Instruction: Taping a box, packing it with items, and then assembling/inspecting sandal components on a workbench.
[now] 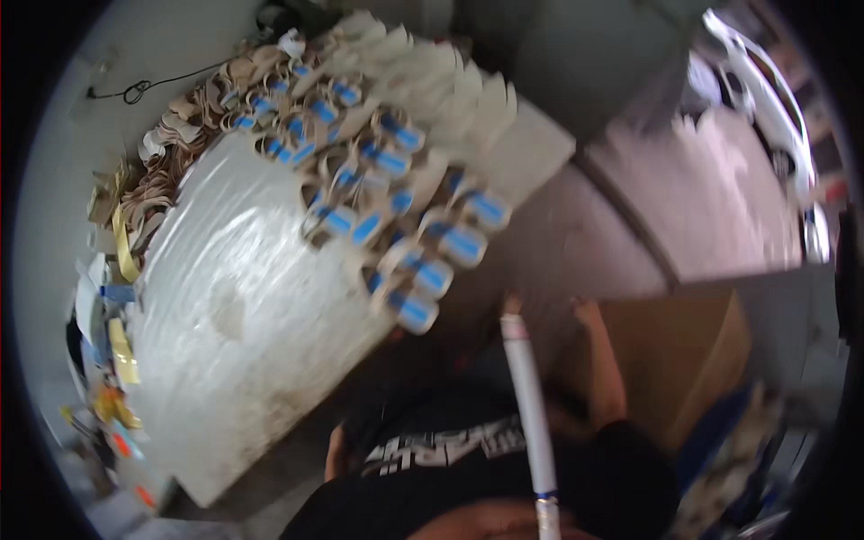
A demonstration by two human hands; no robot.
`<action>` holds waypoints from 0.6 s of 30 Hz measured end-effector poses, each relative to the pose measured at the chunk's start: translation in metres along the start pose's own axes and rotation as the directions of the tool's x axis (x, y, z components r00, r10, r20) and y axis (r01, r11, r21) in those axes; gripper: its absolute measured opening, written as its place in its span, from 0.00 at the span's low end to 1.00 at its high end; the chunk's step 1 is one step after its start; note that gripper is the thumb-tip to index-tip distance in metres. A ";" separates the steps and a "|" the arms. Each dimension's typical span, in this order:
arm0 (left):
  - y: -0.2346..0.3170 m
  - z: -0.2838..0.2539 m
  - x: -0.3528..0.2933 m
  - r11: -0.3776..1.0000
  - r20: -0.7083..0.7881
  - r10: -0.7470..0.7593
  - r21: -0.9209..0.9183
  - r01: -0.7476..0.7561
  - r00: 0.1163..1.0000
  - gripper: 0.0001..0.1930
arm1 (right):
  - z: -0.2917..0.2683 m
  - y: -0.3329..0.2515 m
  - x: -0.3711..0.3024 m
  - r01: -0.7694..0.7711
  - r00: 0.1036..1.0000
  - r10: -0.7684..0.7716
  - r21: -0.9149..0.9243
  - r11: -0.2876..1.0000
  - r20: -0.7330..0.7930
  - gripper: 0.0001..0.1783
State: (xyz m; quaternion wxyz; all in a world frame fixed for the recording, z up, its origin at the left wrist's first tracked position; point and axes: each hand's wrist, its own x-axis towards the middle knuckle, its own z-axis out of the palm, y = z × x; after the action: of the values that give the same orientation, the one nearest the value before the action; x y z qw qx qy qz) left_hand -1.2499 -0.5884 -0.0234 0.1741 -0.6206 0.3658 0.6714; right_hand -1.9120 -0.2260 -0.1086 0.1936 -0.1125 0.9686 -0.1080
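Note:
The picture is smeared by motion. My right forearm reaches forward, and my right hand is small and blurred beside a brown cardboard box; its fingers cannot be made out. A sliver of skin at my left side seems to be my left hand, below the table's edge, with the fingers unclear. A white cigarette-like stick with a blue band rises from the lower edge in front of my black shirt; neither hand visibly holds it. Several beige, looped shoe parts with blue patches lie in rows on the pale table.
Piles of beige cut pieces line the table's far left side. Overlapping pale pieces lie at its far end. Yellow and orange items stand at the left. A pinkish surface with a dark seam lies to the right.

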 end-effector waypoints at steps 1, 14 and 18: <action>0.011 0.037 0.003 0.998 -0.026 -0.002 -0.058 0.001 1.000 0.17 | -0.051 -0.037 0.099 0.084 0.993 -0.077 0.076 0.994 -0.090 0.25; 0.203 0.381 -0.017 0.958 -0.832 0.283 0.228 -0.171 0.477 0.11 | -0.253 -0.451 0.378 0.632 0.640 -0.767 0.543 0.553 0.036 0.22; 0.428 0.466 -0.033 0.730 -0.851 0.498 0.307 -0.611 0.168 0.05 | -0.249 -0.495 0.425 0.669 0.557 -0.818 0.508 0.543 0.142 0.22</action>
State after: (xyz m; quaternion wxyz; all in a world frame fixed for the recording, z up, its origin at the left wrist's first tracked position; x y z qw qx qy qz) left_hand -1.8677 -0.5387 0.1085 -0.3392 -0.7069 0.5617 0.2641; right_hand -2.3065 -0.7662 0.0924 0.3214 -0.4966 0.7254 -0.3518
